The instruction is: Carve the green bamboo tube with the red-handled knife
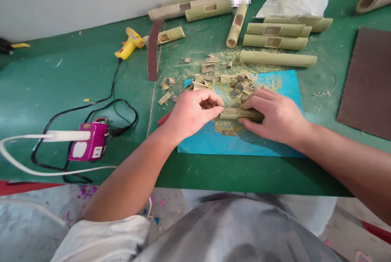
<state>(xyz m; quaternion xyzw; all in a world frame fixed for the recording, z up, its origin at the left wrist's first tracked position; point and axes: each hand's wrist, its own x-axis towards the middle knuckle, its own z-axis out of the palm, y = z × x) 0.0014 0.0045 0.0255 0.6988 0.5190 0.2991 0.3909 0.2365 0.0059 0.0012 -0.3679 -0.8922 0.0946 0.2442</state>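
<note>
— Holding what, those two hands?
— A short bamboo piece (241, 113) in the middle of the frame, on the blue mat (275, 140). Left hand (192, 113) pinches one end shut; right hand (275, 115) wraps tight around the other.

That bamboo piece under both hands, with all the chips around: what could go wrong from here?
1. The left hand seems to grip a red-handled tool against the bamboo piece, right beside the right hand; a slip could nick the fingers.
2. Chips and sawdust lie on the blue mat; the piece might skid.
3. The black cord loops near the left elbow and could snag.
</note>
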